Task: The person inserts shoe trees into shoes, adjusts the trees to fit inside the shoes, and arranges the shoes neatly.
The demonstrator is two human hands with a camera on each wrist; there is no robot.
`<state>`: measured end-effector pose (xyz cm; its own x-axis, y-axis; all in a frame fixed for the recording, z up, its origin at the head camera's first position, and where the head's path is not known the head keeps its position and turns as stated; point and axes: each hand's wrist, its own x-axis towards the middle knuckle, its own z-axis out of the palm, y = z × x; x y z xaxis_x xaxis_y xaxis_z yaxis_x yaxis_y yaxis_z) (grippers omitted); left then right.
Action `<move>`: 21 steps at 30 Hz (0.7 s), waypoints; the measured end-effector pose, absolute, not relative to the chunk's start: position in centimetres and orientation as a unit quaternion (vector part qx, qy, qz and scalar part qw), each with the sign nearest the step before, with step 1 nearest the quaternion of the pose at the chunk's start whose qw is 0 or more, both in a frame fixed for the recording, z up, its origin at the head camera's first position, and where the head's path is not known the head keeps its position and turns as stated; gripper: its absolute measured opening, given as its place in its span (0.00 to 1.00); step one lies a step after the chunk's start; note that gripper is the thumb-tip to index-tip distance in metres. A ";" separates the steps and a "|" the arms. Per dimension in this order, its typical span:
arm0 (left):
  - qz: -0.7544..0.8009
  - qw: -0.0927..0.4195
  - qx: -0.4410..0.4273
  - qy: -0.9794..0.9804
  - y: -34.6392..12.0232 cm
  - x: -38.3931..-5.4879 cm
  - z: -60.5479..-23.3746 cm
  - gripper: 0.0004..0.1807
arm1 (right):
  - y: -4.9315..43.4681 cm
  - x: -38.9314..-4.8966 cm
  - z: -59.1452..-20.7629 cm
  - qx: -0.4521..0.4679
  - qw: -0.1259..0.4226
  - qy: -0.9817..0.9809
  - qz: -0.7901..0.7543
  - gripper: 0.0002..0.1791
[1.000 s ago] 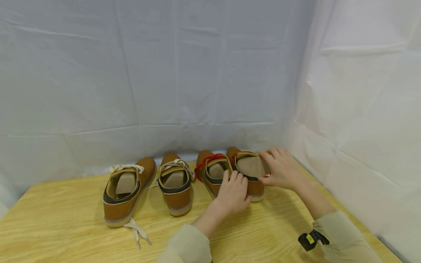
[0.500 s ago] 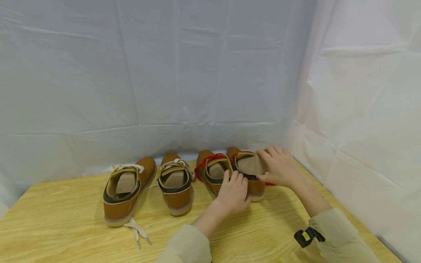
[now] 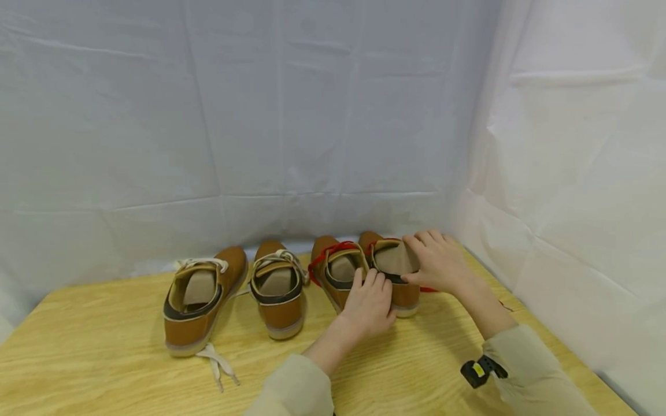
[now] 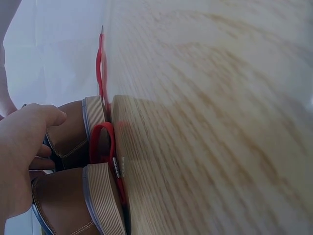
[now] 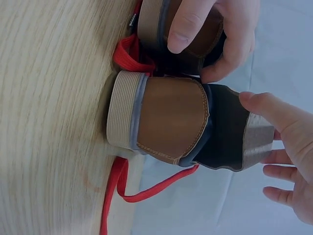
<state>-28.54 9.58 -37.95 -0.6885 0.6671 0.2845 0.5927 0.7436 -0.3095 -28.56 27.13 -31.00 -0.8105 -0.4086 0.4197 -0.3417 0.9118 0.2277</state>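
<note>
In the head view, the rightmost brown shoe [image 3: 404, 299] has a red lace and stands beside a matching red-laced shoe [image 3: 322, 254]. My left hand [image 3: 366, 306] holds its heel from the left, thumb behind and fingers in the gap between the two shoes. A beige insole [image 3: 398, 259] sticks up out of the rightmost shoe's opening. Seen from the right wrist, the insole's dark underside [image 5: 227, 127] shows and its edge curves over. My right hand [image 3: 439, 263] pinches that edge between thumb and fingers. The insole's front part is hidden inside the shoe.
Two brown shoes with cream laces, one at the far left [image 3: 189, 329] and another beside it [image 3: 281, 315], stand on the wooden table [image 3: 104, 346]. A loose red lace [image 5: 156, 188] trails by the rightmost shoe. White sheeting [image 3: 333, 115] hangs behind and at the right.
My right hand has shifted slightly left with the insole's edge, which now bends more toward the shoe's middle. The left hand and the shoes have stayed in place.
</note>
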 end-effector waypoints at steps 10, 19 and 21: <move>0.095 0.187 -0.347 -0.914 9.5 -28.6 -37.6 0.29 | 27.3 -28.8 -31.1 0.205 0.254 -0.942 -0.077 0.44; 0.094 0.188 -0.349 -0.913 9.5 -28.5 -37.7 0.29 | 26.9 -29.0 -31.4 0.200 0.239 -0.945 -0.100 0.44; 0.094 0.189 -0.349 -0.913 9.5 -28.5 -37.8 0.29 | 27.0 -29.1 -31.5 0.200 0.243 -0.944 -0.100 0.44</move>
<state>-28.48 9.47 -37.77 -0.6848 0.6727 0.2803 0.6014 0.7388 -0.3040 -29.06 26.96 -31.48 -0.8023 -0.4264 0.4177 -0.3291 0.8998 0.2864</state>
